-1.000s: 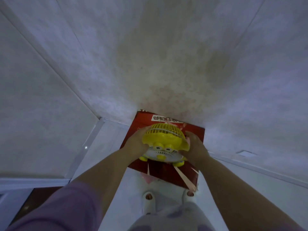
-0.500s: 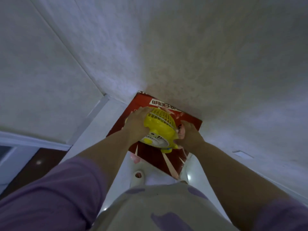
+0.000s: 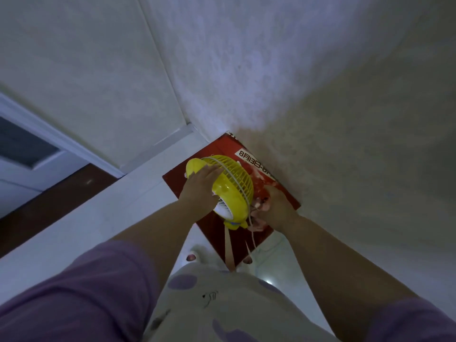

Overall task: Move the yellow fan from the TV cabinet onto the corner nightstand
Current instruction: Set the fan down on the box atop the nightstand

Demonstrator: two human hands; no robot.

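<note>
The yellow fan point(image 3: 233, 187), round with a grille and a white back, stands on edge on a red-topped nightstand point(image 3: 212, 149) in the room corner. My left hand point(image 3: 201, 187) is pressed against the fan's left side. Lower on the fan's right, my right hand point(image 3: 275, 208) is closed around the base area, where a pale cord point(image 3: 252, 233) hangs down. Whether the fan rests fully on the red top, I cannot tell.
Two white textured walls point(image 3: 296, 82) meet right behind the nightstand. A white baseboard point(image 3: 158, 146) runs along the left wall. White glossy floor point(image 3: 86, 218) lies to the left, with a dark brown strip point(image 3: 49, 201) and a door frame beyond. My feet in white slippers point(image 3: 195, 254) stand below.
The fan turned from facing me to side-on and shifted toward the corner. My right hand slid down toward its base and cord. The camera view swung right.
</note>
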